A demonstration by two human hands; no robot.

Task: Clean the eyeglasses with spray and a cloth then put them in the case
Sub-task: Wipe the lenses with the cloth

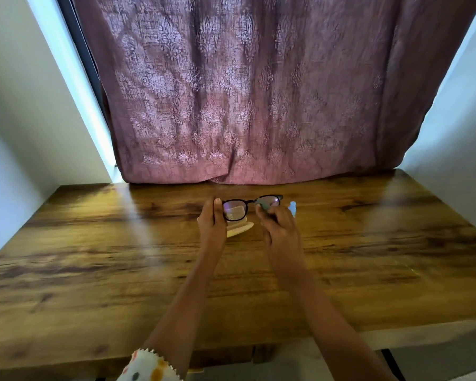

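While a mauve patterned curtain [242,89] hangs behind it, a broad wooden table [94,270] fills the scene, and a person reaches across it with both bare arms. Beneath the hands, a pale, cream-coloured object [238,229] lies on the wood; it may be the case, though too little shows to be sure. At the near edge, a spotted cloth [146,365] with a zigzag border rests by the left forearm.

Held up above the table, well toward its far side, are the dark-framed eyeglasses [249,206]. The left hand [211,225] is closed on the frame's left end, thumb and fingers pinching the rim beside the lens. The right hand [279,226] is curled narrowly at the other lens, its fingertips [260,207] touching the rim near the bridge; whether a bit of cloth sits under them is too blurred to tell. A small pale blue object [293,207], perhaps the spray, shows just beyond that hand.

Judged from their build, the glasses look light and fairly stiff at the front, with thin hinged arms that would bend under force and smooth lenses that smear and scratch easily. The rim edges and the bridge look like the sound places to hold, with fingers kept off the glass.
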